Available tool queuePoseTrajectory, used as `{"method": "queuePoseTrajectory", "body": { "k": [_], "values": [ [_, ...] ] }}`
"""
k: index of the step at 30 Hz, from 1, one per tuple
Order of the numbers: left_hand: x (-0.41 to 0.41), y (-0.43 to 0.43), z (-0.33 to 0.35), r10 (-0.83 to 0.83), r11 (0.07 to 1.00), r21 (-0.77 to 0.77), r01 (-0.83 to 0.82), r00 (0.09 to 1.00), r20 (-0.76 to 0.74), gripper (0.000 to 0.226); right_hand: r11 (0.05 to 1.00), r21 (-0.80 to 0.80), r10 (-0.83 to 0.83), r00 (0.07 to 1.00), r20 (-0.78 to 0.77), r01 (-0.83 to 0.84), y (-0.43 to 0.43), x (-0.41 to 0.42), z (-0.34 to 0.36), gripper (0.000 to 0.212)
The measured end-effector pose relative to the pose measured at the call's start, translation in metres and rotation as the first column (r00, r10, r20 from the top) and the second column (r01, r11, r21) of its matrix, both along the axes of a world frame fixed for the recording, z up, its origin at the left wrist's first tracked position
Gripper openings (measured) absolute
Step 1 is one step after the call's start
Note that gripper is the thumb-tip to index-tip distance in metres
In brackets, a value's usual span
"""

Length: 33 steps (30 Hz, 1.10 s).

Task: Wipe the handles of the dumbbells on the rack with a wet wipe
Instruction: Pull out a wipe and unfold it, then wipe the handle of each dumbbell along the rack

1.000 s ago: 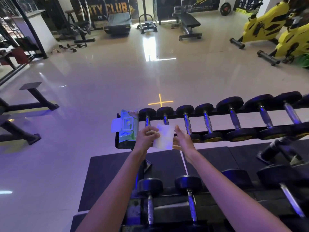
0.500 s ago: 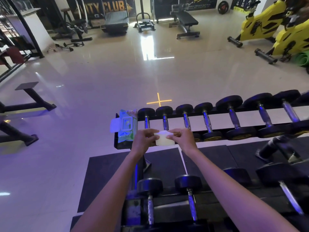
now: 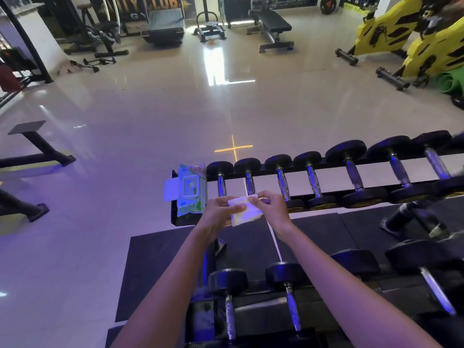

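Note:
A folded white wet wipe (image 3: 244, 212) is held between both hands just in front of the rack's top row. My left hand (image 3: 219, 213) grips its left side, thumb on top. My right hand (image 3: 270, 207) pinches its upper right corner. Behind them, black dumbbells with chrome handles (image 3: 282, 182) lie side by side on the black rack (image 3: 326, 167). The near ends of the two leftmost dumbbells are hidden by my hands. A green wipe pack (image 3: 190, 190) with its lid flipped open sits on the rack's left end.
A lower row with two small dumbbells (image 3: 288, 297) lies near me, larger ones to the right. A dark floor mat (image 3: 160, 267) lies under the rack. Yellow exercise bikes (image 3: 401, 33) stand far right, a bench (image 3: 273, 28) at the back, and black frame legs (image 3: 35, 156) to the left.
The wipe hung open as a larger sheet one second ago; both hands have folded it into a smaller pad and keep holding it in about the same spot.

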<state>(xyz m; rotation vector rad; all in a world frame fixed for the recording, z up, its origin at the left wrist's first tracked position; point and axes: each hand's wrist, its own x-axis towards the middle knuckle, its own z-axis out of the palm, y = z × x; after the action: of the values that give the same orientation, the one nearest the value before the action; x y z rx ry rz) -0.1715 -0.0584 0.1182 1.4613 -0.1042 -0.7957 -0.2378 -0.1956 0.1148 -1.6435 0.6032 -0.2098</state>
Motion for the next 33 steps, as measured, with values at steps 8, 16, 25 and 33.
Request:
{"method": "queuePoseTrajectory", "body": {
  "k": [8, 16, 25, 33],
  "values": [
    [0.049, 0.016, -0.053, 0.255, 0.943, 0.259, -0.207, 0.953, -0.166, 0.020, 0.961, 0.203, -0.159, 0.975, -0.153, 0.189, 0.008, 0.019, -0.049, 0.010],
    [0.108, -0.032, -0.115, -0.169, 0.790, 0.582, -0.196, 0.842, 0.513, 0.016, 0.940, 0.290, -0.045, 0.908, -0.417, 0.180, 0.016, 0.087, -0.127, 0.022],
    [0.136, -0.037, -0.133, -0.679, 0.551, 0.826, 0.122, 0.641, 0.358, 0.014, 0.866, 0.277, -0.235, 0.827, -0.511, 0.417, 0.022, 0.111, -0.170, 0.033],
    [0.134, -0.049, -0.125, -0.799, 0.353, 0.932, 0.084, 0.544, 0.254, 0.016, 0.905, 0.188, -0.243, 0.826, -0.509, 0.382, 0.023, 0.107, -0.165, 0.028]
  ]
}}
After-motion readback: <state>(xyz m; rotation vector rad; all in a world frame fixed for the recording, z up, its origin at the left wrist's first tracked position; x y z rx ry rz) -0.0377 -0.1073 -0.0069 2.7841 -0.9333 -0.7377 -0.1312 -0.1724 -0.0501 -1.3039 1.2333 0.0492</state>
